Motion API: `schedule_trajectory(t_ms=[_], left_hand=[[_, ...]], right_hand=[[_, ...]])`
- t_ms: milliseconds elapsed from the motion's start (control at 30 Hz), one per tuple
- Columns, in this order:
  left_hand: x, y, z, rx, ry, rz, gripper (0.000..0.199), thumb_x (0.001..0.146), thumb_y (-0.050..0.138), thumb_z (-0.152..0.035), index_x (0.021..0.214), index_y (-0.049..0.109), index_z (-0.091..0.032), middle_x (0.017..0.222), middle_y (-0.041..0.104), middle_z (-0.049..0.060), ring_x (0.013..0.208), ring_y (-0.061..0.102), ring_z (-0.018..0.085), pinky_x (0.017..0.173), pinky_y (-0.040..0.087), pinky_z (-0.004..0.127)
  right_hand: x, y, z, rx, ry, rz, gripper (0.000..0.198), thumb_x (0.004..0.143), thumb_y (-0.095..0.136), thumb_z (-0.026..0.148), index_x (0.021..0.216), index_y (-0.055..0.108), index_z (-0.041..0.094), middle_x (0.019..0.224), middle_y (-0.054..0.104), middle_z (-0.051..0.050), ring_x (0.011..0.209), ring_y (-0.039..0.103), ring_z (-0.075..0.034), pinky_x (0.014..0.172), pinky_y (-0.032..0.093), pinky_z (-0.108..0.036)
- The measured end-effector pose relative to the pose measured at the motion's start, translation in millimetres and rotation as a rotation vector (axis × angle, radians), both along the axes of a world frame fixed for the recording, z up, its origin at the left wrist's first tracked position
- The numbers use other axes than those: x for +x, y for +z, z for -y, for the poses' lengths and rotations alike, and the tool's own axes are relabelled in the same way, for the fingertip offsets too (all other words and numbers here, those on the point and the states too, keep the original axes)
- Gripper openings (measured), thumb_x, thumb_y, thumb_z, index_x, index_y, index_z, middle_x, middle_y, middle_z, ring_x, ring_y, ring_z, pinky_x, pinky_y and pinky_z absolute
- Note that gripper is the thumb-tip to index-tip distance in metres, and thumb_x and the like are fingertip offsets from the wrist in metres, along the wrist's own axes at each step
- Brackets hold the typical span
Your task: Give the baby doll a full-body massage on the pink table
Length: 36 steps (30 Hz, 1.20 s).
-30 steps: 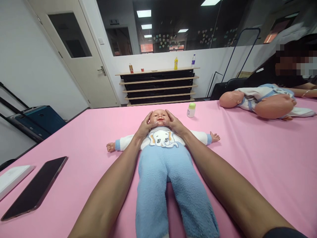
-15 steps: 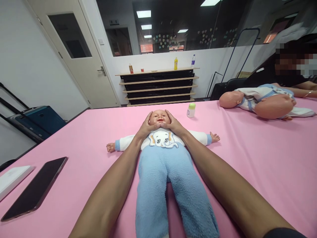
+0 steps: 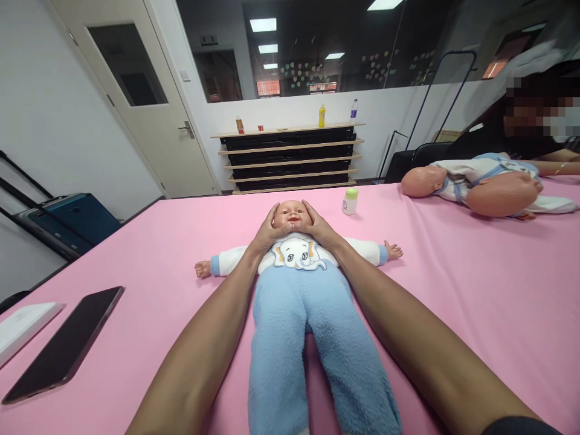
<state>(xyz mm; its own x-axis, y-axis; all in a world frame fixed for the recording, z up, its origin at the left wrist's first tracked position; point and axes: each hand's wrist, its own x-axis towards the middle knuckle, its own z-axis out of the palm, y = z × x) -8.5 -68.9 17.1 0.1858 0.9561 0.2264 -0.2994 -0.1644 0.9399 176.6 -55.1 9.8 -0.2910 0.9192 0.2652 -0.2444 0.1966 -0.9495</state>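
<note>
A baby doll lies on its back on the pink-covered table, arms spread, dressed in a white top with an elephant face and fluffy blue trousers. My left hand cups one side of its head, fingers along the cheek and thumb at the chin. On the other side my right hand mirrors this, and the two thumbs meet just below the mouth. Fingertips reach up beside the doll's temples. A small white jar with a green lid stands beyond my right hand.
At the left edge lie a dark smartphone and a white box. Another doll lies at the far right, by a person's arm. Behind the table stands a shelf with bottles; a blue suitcase is at left.
</note>
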Motion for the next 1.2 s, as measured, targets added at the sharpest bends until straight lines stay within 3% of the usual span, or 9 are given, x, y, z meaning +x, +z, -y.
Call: schedule_trajectory(t_ms=[67, 233, 367, 500, 667, 767, 1000, 1133, 1200], left_hand=[[-2, 0.5, 1, 0.024, 0.023, -0.04, 0.107, 0.057, 0.087, -0.027, 0.147, 0.031, -0.024, 0.147, 0.04, 0.011, 0.133, 0.042, 0.032, 0.111, 0.036, 0.042], [0, 2.7, 4, -0.028, -0.002, 0.041, 0.103, 0.058, 0.086, -0.029, 0.147, 0.033, -0.024, 0.145, 0.043, 0.012, 0.127, 0.048, 0.033, 0.108, 0.039, 0.044], [4, 5.0, 5, -0.074, -0.02, 0.128, 0.092, 0.066, 0.082, -0.036, 0.144, 0.036, -0.023, 0.141, 0.049, 0.012, 0.121, 0.054, 0.03, 0.106, 0.042, 0.043], [7, 3.6, 3, -0.092, 0.07, 0.172, 0.073, 0.078, 0.069, -0.049, 0.14, 0.042, -0.023, 0.138, 0.052, 0.011, 0.123, 0.053, 0.027, 0.107, 0.041, 0.043], [2, 1.3, 2, -0.054, -0.016, 0.064, 0.105, 0.06, 0.086, -0.031, 0.148, 0.029, -0.026, 0.145, 0.043, 0.012, 0.127, 0.049, 0.033, 0.109, 0.038, 0.046], [-2, -0.9, 2, -0.019, 0.005, 0.018, 0.109, 0.055, 0.088, -0.024, 0.148, 0.03, -0.026, 0.147, 0.039, 0.012, 0.13, 0.045, 0.034, 0.11, 0.037, 0.045], [-4, -4.1, -1, -0.047, -0.063, 0.104, 0.097, 0.062, 0.084, -0.026, 0.146, 0.034, -0.027, 0.145, 0.043, 0.011, 0.125, 0.051, 0.031, 0.108, 0.04, 0.044], [1, -2.4, -2, -0.073, -0.015, 0.154, 0.08, 0.074, 0.075, -0.041, 0.143, 0.038, -0.024, 0.14, 0.049, 0.012, 0.123, 0.053, 0.029, 0.107, 0.04, 0.045], [2, -1.9, -2, -0.069, 0.016, 0.155, 0.077, 0.077, 0.07, -0.047, 0.143, 0.038, -0.022, 0.141, 0.048, 0.012, 0.124, 0.052, 0.029, 0.107, 0.04, 0.045]], right_hand=[[2, 4, 6, 0.028, -0.005, 0.049, 0.101, 0.065, 0.082, 0.037, 0.149, 0.025, 0.031, 0.151, 0.036, -0.001, 0.137, 0.038, -0.026, 0.115, 0.032, -0.042], [2, 5, 6, -0.024, 0.048, -0.028, 0.099, 0.068, 0.08, 0.037, 0.149, 0.024, 0.029, 0.15, 0.037, -0.002, 0.134, 0.042, -0.025, 0.113, 0.035, -0.041], [-3, -1, -5, -0.082, 0.103, -0.156, 0.081, 0.079, 0.069, 0.047, 0.148, 0.029, 0.029, 0.148, 0.042, -0.003, 0.13, 0.048, -0.023, 0.11, 0.039, -0.04], [-7, -5, -11, -0.073, 0.021, -0.198, 0.066, 0.085, 0.058, 0.054, 0.143, 0.038, 0.03, 0.149, 0.04, 0.0, 0.134, 0.043, -0.022, 0.111, 0.038, -0.039], [-1, 1, 1, 0.02, 0.008, 0.013, 0.099, 0.067, 0.081, 0.039, 0.148, 0.027, 0.03, 0.15, 0.037, -0.002, 0.137, 0.038, -0.025, 0.114, 0.032, -0.041], [2, 5, 7, 0.013, 0.001, 0.044, 0.105, 0.063, 0.084, 0.032, 0.149, 0.025, 0.029, 0.152, 0.035, -0.003, 0.137, 0.037, -0.026, 0.114, 0.032, -0.041], [0, 3, 0, -0.089, 0.141, -0.176, 0.089, 0.072, 0.078, 0.035, 0.147, 0.03, 0.028, 0.148, 0.041, -0.004, 0.13, 0.048, -0.024, 0.11, 0.04, -0.039], [-3, -3, -9, -0.123, 0.044, -0.204, 0.067, 0.083, 0.064, 0.048, 0.142, 0.039, 0.03, 0.145, 0.046, -0.002, 0.13, 0.048, -0.023, 0.107, 0.043, -0.04], [-3, -3, -9, -0.107, 0.015, -0.171, 0.068, 0.083, 0.061, 0.053, 0.143, 0.037, 0.031, 0.145, 0.045, -0.001, 0.131, 0.047, -0.024, 0.107, 0.042, -0.041]])
